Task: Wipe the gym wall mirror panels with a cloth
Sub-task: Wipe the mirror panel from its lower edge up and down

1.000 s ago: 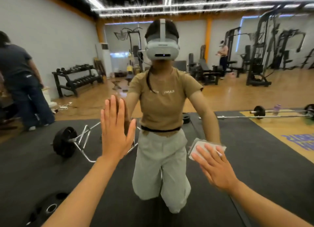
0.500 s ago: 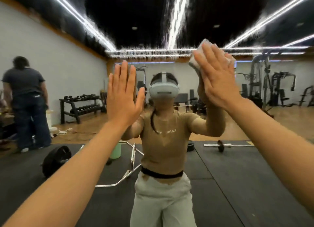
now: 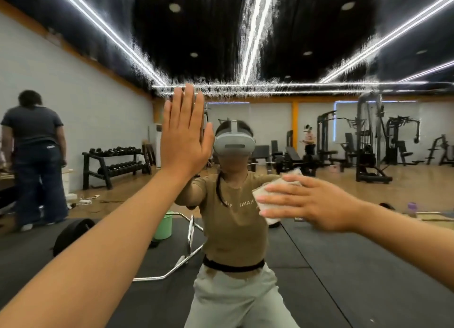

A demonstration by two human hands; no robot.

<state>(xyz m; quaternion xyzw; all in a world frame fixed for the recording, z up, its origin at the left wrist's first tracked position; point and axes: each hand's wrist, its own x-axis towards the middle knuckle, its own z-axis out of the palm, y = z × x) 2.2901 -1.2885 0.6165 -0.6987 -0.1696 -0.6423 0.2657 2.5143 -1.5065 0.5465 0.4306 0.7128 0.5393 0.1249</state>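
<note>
The wall mirror (image 3: pixel 319 266) fills the whole view and reflects the gym and me. My left hand (image 3: pixel 185 136) lies flat against the glass at upper centre, fingers up and together, holding nothing. My right hand (image 3: pixel 312 202) presses a folded white cloth (image 3: pixel 266 195) onto the glass at middle right, fingers spread and pointing left. Most of the cloth is hidden under the hand; its left edge and a lower corner show.
The mirror reflects a person (image 3: pixel 36 155) standing at the far left, a dumbbell rack (image 3: pixel 115 163), a green bucket (image 3: pixel 163 227), a barbell (image 3: pixel 73 234) on black floor mats and weight machines (image 3: pixel 368 141) at the right. A second person (image 3: pixel 308 138) stands far back.
My right hand has swept the cloth from low on the glass up high, then down again to chest height. My left hand has stayed flat on the mirror. The view has tilted up.
</note>
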